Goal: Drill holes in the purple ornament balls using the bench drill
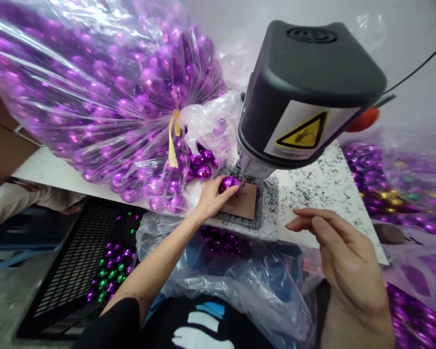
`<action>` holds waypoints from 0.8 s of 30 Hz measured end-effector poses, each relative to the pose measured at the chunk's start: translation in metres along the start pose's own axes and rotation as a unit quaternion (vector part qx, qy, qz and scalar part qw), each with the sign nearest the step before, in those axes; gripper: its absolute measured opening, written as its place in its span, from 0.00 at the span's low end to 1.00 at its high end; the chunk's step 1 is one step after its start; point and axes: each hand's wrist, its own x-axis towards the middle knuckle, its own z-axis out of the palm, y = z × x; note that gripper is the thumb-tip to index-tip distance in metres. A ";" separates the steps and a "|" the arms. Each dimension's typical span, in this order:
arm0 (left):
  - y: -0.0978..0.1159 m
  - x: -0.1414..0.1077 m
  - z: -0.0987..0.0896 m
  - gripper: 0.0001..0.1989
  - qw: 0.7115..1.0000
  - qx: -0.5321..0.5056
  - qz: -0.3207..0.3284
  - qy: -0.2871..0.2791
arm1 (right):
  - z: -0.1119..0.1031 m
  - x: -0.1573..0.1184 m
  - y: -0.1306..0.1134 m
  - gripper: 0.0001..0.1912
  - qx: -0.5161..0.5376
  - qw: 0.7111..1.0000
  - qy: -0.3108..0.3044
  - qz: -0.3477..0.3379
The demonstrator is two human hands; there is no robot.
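Bauble (228, 182), purple and faceted, pinched between thumb and fingers of the left hand (211, 198) at the brown pad (245, 201), below-left of the black machine head (308, 92), the right hand (349, 257) farther off, fingers loosely curled, empty

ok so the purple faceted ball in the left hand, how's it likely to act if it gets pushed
The purple faceted ball would probably roll, since it looks round, though its flat facets may make that uneven. Its glossy, mirror-like surface suggests it could be slippery. It may be light: the left hand seems to hold it with just thumb and fingers.
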 end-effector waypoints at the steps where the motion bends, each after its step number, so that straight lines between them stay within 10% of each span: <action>1: -0.002 0.000 -0.006 0.21 1.000 -0.018 -0.017 -0.008 | -0.001 0.000 0.001 0.20 -0.002 1.000 0.001 0.000; 11: 0.006 -0.006 -0.016 0.20 0.994 0.078 0.039 -0.064 | 0.000 0.000 0.008 0.19 0.005 1.000 0.000 0.022; 24: 0.004 -0.012 0.022 0.27 0.976 0.176 0.121 0.041 | -0.003 -0.003 0.012 0.20 0.001 1.000 0.002 0.026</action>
